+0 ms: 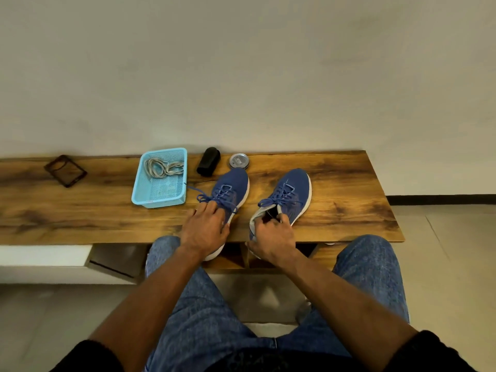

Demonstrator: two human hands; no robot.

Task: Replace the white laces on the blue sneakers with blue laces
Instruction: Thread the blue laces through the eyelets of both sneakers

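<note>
1. the left blue sneaker [233, 187] stands on the wooden bench [349, 200] near its front edge, toe pointing to the back edge, heel end reaching over the front edge; blue laces [220, 197] are threaded through it, with loose ends trailing toward the basket.
2. the left hand [205, 229] rests on top of this sneaker's opening, fingers spread and fairly straight over the laces and collar.
3. the right blue sneaker [291, 193] stands just beside the first, apart from it, also toe toward the back edge, with its own blue laces [279, 198] threaded and a loop hanging to the left.
4. the right hand [272, 238] grips the heel collar of this sneaker, fingers curled into the opening and thumb along the outside.
5. a light blue mesh basket [139, 183] sits left of the sneakers, toward the back edge; the white laces [163, 167] lie coiled in its far end.
6. along the back edge, behind the left sneaker, lie a black cylindrical object [208, 161] and a round metal tin [239, 161].
7. a dark phone case [65, 170] lies far to the left on the bench.
8. the person's knees in blue denim [370, 264] sit below the front edge.
</note>
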